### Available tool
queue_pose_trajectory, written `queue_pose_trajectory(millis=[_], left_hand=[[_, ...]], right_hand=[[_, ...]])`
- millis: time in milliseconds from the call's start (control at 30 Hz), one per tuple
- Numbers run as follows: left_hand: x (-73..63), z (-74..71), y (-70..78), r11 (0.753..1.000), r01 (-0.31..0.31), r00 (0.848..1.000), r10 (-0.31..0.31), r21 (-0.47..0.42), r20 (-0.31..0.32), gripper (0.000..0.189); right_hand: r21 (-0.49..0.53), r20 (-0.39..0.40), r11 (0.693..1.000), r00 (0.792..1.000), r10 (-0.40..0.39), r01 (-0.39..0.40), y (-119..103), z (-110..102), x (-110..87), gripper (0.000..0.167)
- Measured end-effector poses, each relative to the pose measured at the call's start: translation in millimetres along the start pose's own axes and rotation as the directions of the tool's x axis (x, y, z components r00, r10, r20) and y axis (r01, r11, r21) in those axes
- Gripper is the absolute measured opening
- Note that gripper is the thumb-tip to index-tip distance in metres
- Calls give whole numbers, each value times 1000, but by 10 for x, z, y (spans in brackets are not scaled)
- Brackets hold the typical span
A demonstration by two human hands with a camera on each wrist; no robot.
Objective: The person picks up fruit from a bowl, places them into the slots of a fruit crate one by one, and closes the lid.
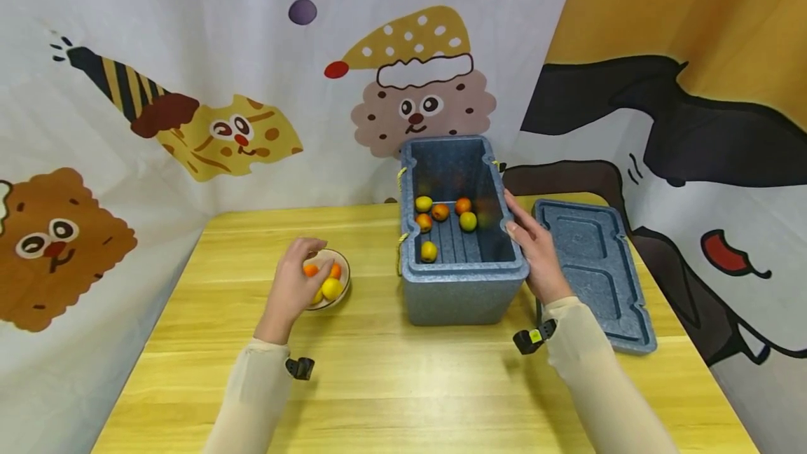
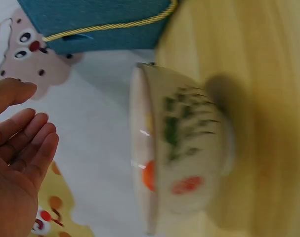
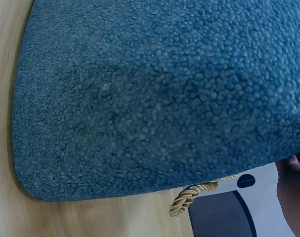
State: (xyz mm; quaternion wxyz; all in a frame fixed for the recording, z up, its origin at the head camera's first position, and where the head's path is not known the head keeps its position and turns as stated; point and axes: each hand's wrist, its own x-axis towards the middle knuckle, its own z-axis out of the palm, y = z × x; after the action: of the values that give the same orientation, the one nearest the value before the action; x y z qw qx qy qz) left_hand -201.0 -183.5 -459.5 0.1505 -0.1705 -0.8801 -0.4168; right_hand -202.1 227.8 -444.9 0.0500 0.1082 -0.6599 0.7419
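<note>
Head: left hand (image 1: 293, 284) over small bowl (image 1: 328, 256) of yellow and orange fruits (image 1: 332, 289); right hand (image 1: 537, 256) on foam box's (image 1: 463, 305) right rim, fingers fairly straight, probably to steady it; more fruits inside. Lid (image 1: 583, 237) lies right, leaving box open. Left wrist: fingers loosely bent, empty, beside bowl. Right wrist: hand mostly out of frame.

Recording corner, curtained off; building type cannot be told.
A wood-grain table (image 1: 403, 391) is backed and flanked by hanging cloth (image 1: 221, 19) printed with cartoon snacks (image 1: 227, 142); wrist cameras (image 1: 300, 368) are noted as worn by the person.
</note>
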Motion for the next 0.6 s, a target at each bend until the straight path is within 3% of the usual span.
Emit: queue_pose_trajectory(millis=[300,600], left_hand=[[-214,74,-250,995,93,995,-93,28,28,34],[-399,71,-349,984,174,983,-176,39,43,33]], right_hand=[[6,-9,1000,1000,-10,10,-4,-14,43,51],[-3,-27,1000,1000,11,-11,25,-21,24,51]])
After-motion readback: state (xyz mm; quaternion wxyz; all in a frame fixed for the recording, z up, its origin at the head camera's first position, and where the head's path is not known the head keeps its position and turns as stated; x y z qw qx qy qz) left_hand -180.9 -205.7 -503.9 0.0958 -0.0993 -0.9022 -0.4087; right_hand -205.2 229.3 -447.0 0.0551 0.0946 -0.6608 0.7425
